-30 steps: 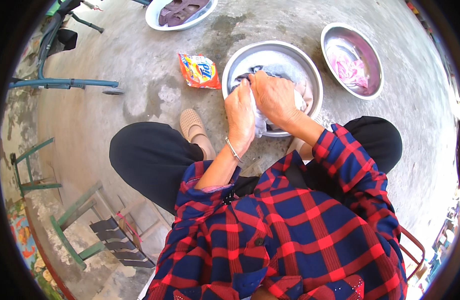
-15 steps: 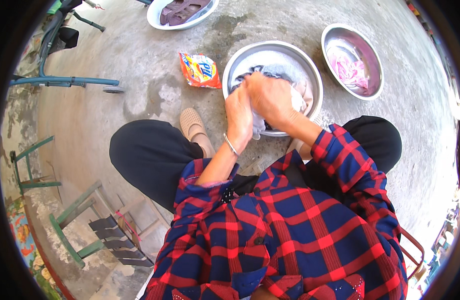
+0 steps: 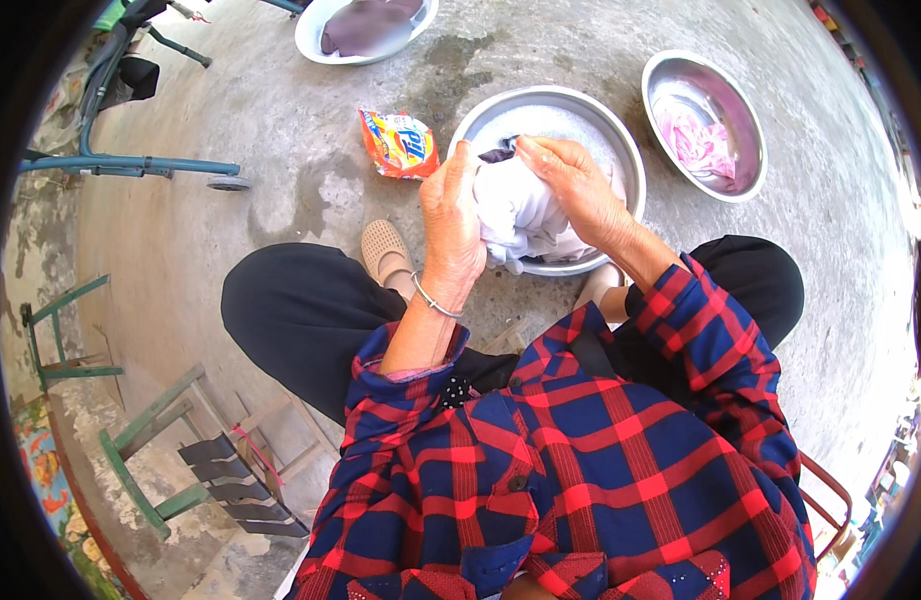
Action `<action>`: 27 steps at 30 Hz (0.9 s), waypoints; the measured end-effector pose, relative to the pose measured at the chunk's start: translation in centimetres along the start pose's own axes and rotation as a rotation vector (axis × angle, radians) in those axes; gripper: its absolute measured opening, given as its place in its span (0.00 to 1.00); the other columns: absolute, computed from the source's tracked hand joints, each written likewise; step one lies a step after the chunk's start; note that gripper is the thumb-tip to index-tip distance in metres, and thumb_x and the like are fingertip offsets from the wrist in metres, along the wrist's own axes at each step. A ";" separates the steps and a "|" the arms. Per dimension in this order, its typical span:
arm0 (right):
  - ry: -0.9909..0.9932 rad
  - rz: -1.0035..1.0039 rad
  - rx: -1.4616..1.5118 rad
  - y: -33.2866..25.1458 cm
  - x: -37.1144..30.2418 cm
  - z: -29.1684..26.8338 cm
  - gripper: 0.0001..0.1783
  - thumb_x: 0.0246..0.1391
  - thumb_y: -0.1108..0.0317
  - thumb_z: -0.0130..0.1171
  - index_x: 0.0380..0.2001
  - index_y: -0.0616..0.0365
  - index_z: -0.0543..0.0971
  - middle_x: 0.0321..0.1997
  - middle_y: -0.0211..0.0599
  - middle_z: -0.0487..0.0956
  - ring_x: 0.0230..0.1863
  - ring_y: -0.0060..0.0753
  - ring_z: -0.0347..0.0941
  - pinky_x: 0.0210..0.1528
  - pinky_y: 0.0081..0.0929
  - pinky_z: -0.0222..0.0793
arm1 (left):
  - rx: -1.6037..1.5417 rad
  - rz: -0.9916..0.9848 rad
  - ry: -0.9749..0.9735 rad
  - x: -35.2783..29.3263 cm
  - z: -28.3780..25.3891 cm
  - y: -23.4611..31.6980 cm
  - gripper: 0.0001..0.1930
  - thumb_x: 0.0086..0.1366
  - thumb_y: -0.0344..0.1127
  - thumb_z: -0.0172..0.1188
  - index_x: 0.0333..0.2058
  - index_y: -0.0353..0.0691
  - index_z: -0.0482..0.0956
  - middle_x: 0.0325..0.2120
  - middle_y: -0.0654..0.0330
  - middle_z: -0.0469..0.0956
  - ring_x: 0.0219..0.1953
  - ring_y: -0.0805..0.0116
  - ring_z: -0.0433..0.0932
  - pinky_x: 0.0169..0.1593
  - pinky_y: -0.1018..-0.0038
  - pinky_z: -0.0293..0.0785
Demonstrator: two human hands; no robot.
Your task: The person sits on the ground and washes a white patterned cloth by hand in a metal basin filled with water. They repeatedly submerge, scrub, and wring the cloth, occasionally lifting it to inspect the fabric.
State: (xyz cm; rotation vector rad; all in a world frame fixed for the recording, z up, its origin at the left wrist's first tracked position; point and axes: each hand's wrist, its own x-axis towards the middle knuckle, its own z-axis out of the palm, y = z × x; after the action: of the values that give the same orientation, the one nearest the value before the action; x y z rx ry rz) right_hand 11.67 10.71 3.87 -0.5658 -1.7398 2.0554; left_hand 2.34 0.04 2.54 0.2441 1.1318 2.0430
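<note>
Spread from each other since the earlier frames, where they met over the washing, the left hand (image 3: pixel 450 215) and right hand (image 3: pixel 577 190) now clasp one white cloth (image 3: pixel 515 205) from its two sides. Nearest is one red-and-blue checked shirt (image 3: pixel 580 460), its two sleeves reaching forward, with one silvery bangle (image 3: pixel 435 303) on the left wrist. Two beige shoes (image 3: pixel 383 245) stand on the concrete floor (image 3: pixel 570 40), one ahead of each leg. Just beyond, the white cloth is bunched over the near-left part of the middle basin (image 3: pixel 624 134), one of three basins; whitish suds and one dark cloth (image 3: pixel 497 155) show inside. One orange packet (image 3: pixel 395 147) lies to the left of it. To the right, the second basin (image 3: pixel 748 150) contains one pink cloth (image 3: pixel 698 150). Farthest, the third basin (image 3: pixel 308 35) holds a brownish-purple heap (image 3: pixel 365 30), too blurred to count.
</note>
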 end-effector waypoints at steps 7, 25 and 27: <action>0.025 -0.528 -0.932 0.3 -0.9 2.0 0.18 0.56 0.58 0.46 0.18 0.59 0.68 0.16 0.40 0.72 0.16 0.37 0.70 0.20 0.34 0.63 | 0.036 -0.050 0.091 0.5 0.2 -0.6 0.11 0.65 0.38 0.47 0.27 0.39 0.73 0.24 0.67 0.71 0.27 0.81 0.68 0.31 0.81 0.66; 0.050 -0.304 -1.240 1.1 -1.4 4.2 0.08 0.48 0.65 0.49 0.22 0.58 0.70 0.14 0.41 0.73 0.16 0.43 0.73 0.16 0.38 0.66 | -0.089 -0.222 -0.119 1.0 -3.0 -3.9 0.11 0.65 0.41 0.45 0.34 0.41 0.71 0.28 0.67 0.71 0.31 0.78 0.71 0.35 0.79 0.69; 0.147 -0.214 -1.268 1.9 0.4 2.7 0.07 0.45 0.66 0.50 0.20 0.57 0.72 0.15 0.43 0.74 0.18 0.42 0.74 0.19 0.39 0.68 | 0.155 -0.101 0.103 0.2 -0.4 -4.0 0.11 0.65 0.40 0.47 0.35 0.38 0.72 0.29 0.66 0.73 0.32 0.79 0.71 0.34 0.80 0.69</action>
State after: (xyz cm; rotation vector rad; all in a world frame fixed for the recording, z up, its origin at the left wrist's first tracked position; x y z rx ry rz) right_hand 9.85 8.37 2.39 -0.7572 -2.6832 0.5316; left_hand 4.20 1.19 -0.89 0.1559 1.3418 1.9002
